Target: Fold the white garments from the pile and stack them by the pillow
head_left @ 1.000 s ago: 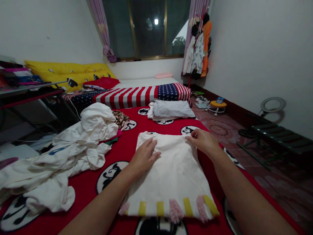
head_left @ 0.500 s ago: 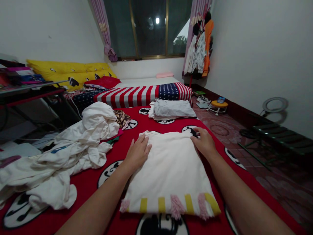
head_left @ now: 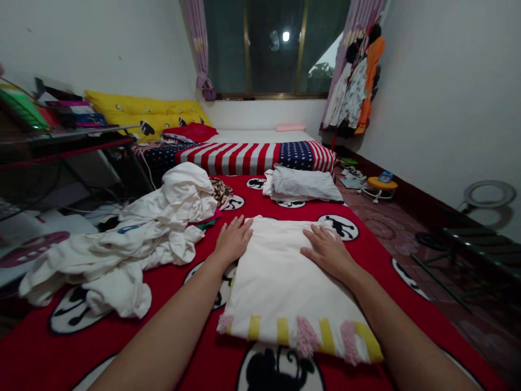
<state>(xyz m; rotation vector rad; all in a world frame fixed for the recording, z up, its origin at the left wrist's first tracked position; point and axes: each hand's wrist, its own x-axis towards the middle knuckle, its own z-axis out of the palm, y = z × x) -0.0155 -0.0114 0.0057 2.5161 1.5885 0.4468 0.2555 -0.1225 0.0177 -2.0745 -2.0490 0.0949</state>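
A folded white garment lies flat on the red blanket, its near edge trimmed with yellow stripes and pink tufts. My left hand rests at the garment's far left corner, fingers extended. On its far right part my right hand lies flat, fingers spread, holding nothing. Beyond the garment sits a folded light grey and white stack of clothes. To the left is a rumpled heap of white clothes, with a brown patterned cloth behind it.
A bed with a striped, starred cover stands under the window. On the left is a cluttered desk. A yellow stool and a dark green metal-legged bench stand on the tiled floor at right; clothes hang on a rack.
My right hand has moved from the garment's far right corner inward onto its top and lies flat. My left hand stays near the far left corner. The view has swung slightly left.
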